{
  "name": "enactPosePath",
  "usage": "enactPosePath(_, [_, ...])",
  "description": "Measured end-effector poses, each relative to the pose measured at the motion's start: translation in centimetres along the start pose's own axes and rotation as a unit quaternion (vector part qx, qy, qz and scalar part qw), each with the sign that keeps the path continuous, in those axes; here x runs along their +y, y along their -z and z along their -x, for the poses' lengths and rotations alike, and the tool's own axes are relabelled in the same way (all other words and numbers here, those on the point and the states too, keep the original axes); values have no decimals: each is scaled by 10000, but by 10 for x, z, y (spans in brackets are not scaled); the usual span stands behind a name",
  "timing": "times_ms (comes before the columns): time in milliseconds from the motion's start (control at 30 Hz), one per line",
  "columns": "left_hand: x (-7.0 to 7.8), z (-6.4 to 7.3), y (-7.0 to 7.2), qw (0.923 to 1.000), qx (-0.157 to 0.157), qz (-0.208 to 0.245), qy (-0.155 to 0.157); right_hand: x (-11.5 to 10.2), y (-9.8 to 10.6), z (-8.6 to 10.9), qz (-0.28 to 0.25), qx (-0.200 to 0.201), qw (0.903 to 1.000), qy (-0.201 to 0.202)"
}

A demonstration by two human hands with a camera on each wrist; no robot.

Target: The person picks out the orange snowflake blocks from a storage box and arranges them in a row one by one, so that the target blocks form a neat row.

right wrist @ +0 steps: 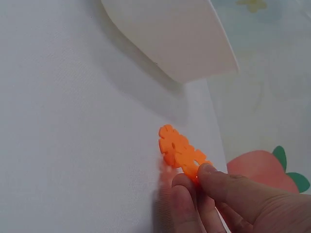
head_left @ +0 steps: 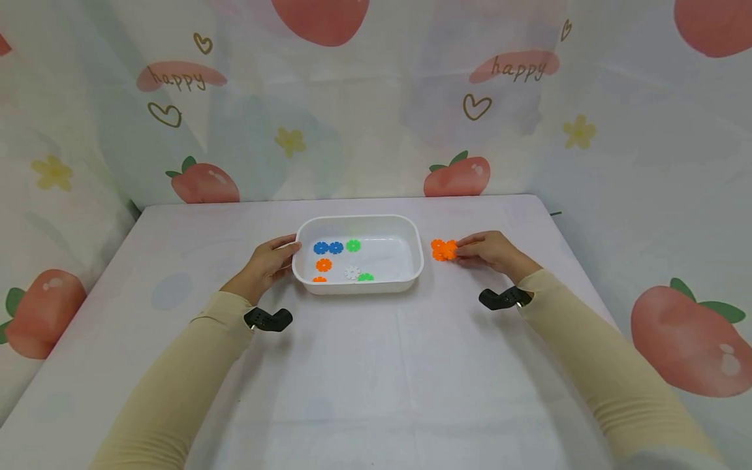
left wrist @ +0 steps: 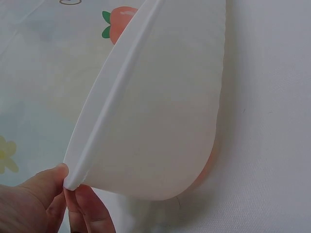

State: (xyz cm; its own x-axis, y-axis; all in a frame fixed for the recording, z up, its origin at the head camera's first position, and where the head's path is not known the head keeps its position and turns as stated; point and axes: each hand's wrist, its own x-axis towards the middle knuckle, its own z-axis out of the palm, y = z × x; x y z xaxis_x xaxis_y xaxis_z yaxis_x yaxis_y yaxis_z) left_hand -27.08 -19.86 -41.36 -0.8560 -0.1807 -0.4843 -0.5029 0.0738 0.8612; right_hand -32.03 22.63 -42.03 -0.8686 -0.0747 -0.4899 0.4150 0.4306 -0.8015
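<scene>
A white plastic tray point(head_left: 358, 288) stands on the table, with my left hand point(head_left: 267, 262) at its left end. In the left wrist view, the thumb lies over the tray's rim and the fingers are under it, pinching the edge. To the right of the tray, my right hand point(head_left: 495, 253) pinches orange flower-shaped discs point(right wrist: 180, 149) between thumb and fingers. The two discs overlap, one partly behind the other, just above the cloth. Inside the tray lie two joined blue discs point(head_left: 320, 248), green discs point(head_left: 353, 245), orange discs point(head_left: 324, 265) and a white disc point(head_left: 352, 273).
A pale cloth covers the table point(head_left: 376, 365). Behind and beside it hangs a printed curtain point(head_left: 376, 104) with peaches, hearts and yellow flowers. Each wrist wears a black strap point(head_left: 268, 320) below a beige sleeve point(head_left: 176, 391).
</scene>
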Motion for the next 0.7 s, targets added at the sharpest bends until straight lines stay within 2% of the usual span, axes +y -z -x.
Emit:
enactPosePath(267, [0, -1, 0, 10000, 25, -38, 28, 4, 1, -4, -274, 11, 9996, -18])
enactPosePath(700, [-1, -3, 1, 10000, -10, -9, 4, 9, 4, -7, -205, 109, 9997, 25])
